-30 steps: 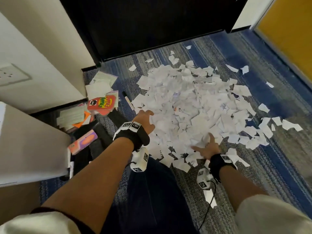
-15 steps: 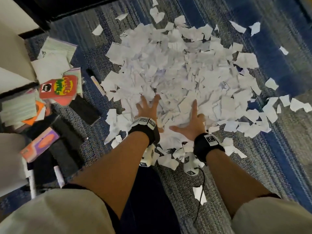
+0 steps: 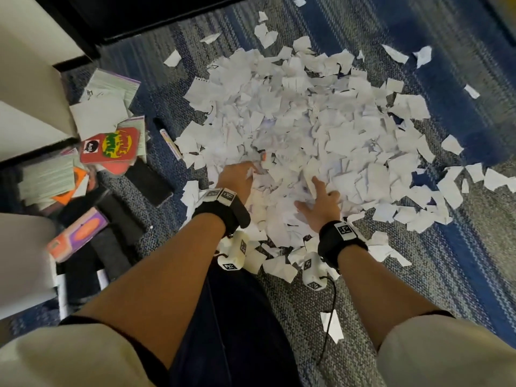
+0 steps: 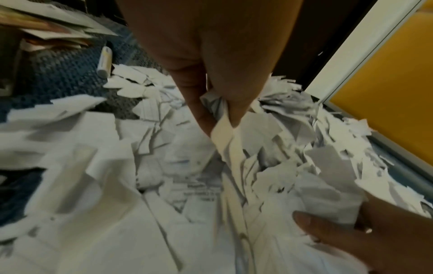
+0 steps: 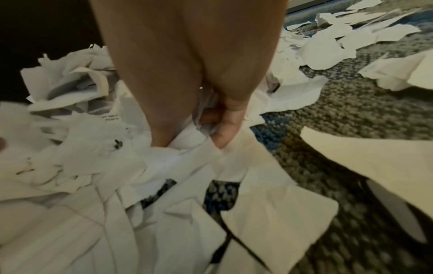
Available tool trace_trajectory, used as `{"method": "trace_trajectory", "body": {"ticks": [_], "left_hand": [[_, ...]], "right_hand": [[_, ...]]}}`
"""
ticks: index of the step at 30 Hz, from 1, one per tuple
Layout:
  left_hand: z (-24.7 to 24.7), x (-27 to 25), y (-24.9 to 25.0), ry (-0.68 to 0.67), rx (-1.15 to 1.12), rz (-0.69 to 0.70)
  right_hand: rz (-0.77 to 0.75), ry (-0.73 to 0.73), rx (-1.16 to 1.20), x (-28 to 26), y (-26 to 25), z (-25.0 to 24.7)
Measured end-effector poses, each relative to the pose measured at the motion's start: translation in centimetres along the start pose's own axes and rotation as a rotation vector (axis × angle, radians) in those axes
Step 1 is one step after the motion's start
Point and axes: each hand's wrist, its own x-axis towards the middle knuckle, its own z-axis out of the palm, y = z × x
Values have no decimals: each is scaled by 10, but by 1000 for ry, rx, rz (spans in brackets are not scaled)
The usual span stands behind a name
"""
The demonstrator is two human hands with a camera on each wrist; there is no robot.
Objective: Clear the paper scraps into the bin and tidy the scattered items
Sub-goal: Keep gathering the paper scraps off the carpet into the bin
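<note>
Head view: fingertips [image 3: 252, 170] under paper scraps [image 3: 307, 129]

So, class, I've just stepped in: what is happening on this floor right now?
A person is kneeling over a big pile of torn paper scraps on the carpet. The left hand and the right hand are both in the near edge of the pile, fingers closing on scraps. Notebooks and a marker lie scattered to the left. No bin is in view.
</note>
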Motion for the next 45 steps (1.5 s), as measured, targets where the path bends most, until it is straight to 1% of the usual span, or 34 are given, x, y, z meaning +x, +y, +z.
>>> {"method": "trace_trajectory", "body": {"ticks": [3, 7, 10, 12, 15, 16, 18, 20, 22, 25, 27, 29, 31, 34, 36, 37, 39, 42, 45], "left_hand": [[-17, -9, -1, 36, -18, -26], [-37, -26, 2, 62, -43, -38], [-47, -38, 2, 92, -45, -25], [-54, -47, 1, 107, -48, -17], [-67, -58, 1, 151, -116, -32], [-72, -62, 0, 174, -145, -41], [-81, -69, 0, 218, -191, -47], [-87, -76, -2, 251, -211, -44], [-92, -84, -4, 269, -212, -28], [-98, -92, -9, 302, -242, -30], [-100, -94, -15, 325, -263, -50], [-101, -95, -19, 332, -280, -65], [-101, -95, -21, 332, -292, -74], [-100, -97, -21, 325, -295, -94], [-100, -98, -23, 318, -309, -127], [-102, -99, -24, 315, -321, -142], [-107, -102, -26, 319, -334, -144], [-119, -108, -25, 349, -341, -104], [-135, -121, -16, 394, -357, -65]], "right_hand": [[-30, 49, 57, -4, 2, 2], [10, 144, 136, -5, 10, 4], [-17, 189, 193, -16, 14, 2], [-1, 135, 196, -27, 15, 0], [32, 1, 263, -34, 20, -2], [23, -32, 231, -33, 19, -4], [-5, -49, 95, -32, 12, -7], [0, -91, 7, -31, -2, -5], [-38, -145, -89, -30, -20, 0], [-125, -139, -339, -28, -38, 11], [-125, -130, -401, -25, -41, 18], [-74, -159, -342, -26, -40, 20], [-69, -197, -336, -27, -40, 16], [-199, -196, -336, -31, -37, 4], [-185, -164, -236, -36, -36, -10], [-153, -145, -180, -36, -36, -18], [-123, -80, -93, -41, -39, -36], [-165, 14, -19, -50, -46, -65], [-217, 10, 28, -62, -64, -88]]}}
